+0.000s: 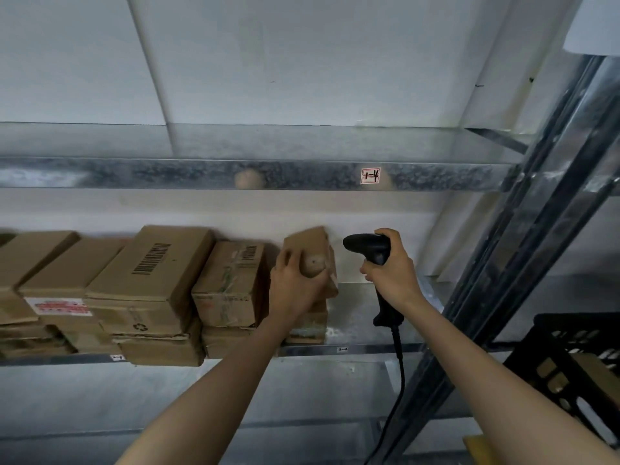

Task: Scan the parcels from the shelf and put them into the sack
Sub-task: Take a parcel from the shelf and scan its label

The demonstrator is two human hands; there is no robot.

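Cardboard parcel (307,242) gripped in left hand (295,286), tilted over the metal shelf (369,349)
Black barcode scanner (366,247) clutched in right hand (393,277), nose pointing at parcel, just beside it

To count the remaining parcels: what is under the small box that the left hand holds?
Another carton lies on the shelf below the small box. The left hand covers part of it.
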